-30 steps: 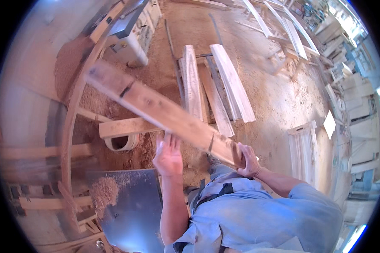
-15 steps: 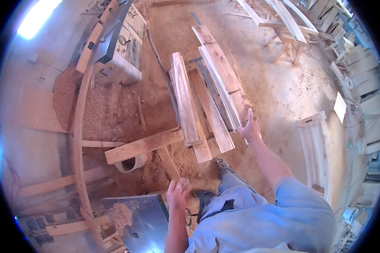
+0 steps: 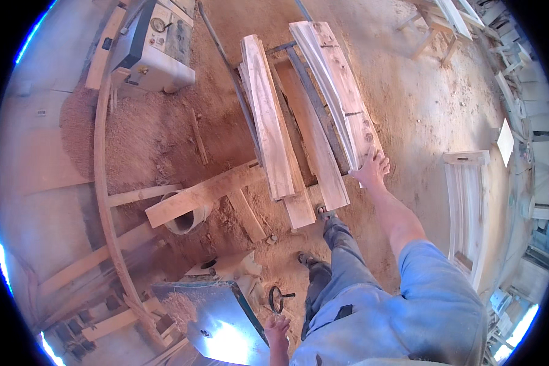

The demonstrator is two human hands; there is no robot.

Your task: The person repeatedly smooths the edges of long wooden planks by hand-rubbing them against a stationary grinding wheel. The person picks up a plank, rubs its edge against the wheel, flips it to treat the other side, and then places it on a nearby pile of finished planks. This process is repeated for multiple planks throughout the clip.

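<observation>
Your right hand (image 3: 372, 168) reaches out at full arm's length and rests on the near end of the rightmost plank (image 3: 338, 91), fingers spread flat over the wood rather than curled round it. That plank lies on top of a stack of rough planks (image 3: 268, 116) on the sawdust-covered floor (image 3: 421, 104), at the stack's right edge, its far end pointing away from you. Two more boards (image 3: 314, 140) lie between it and the left pile, their near ends close to your shoe (image 3: 327, 215).

Your left hand (image 3: 277, 329) hangs low beside your body, near the corner of the blue-grey machine table (image 3: 219, 317) and just below a small black handwheel (image 3: 277, 299); fingers look loosely open, holding nothing.

Left of the stack, one plank (image 3: 201, 194) lies crosswise over a cut section of pipe (image 3: 186, 221). A long curved wooden rail (image 3: 104, 183) runs along the floor's left side, past a heap of shavings (image 3: 128, 134) and a grey machine (image 3: 155, 46).
</observation>
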